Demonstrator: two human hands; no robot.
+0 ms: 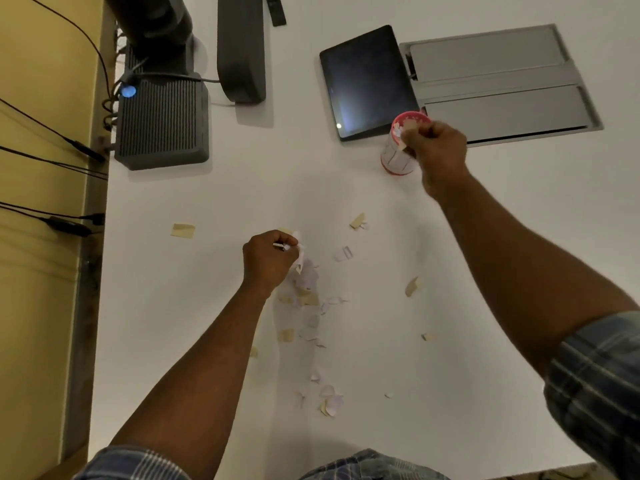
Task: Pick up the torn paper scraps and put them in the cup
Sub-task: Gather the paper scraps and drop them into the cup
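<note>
Bench (485, 271) white. Scraps (306, 292) tan and pale lilac/white, mixed right by the left fingers (289, 245). Cup (398, 147) at the right fingers (417, 133): white, red rim and base. Sleeves (595, 382) blue-grey plaid. Tablet (367, 81) black, router (162, 123) dark grey with blue light, wall (41, 202) yellow.

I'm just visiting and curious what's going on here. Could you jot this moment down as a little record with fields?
surface: white table
cup: red and white cup, upright beside a dark tablet, scraps visible inside
right hand: right hand at the cup's rim, pinching paper scraps
left hand: left hand gripping scraps above the loose pile
loose scraps: tan and white paper scraps scattered on the table
progress: partly done
</note>
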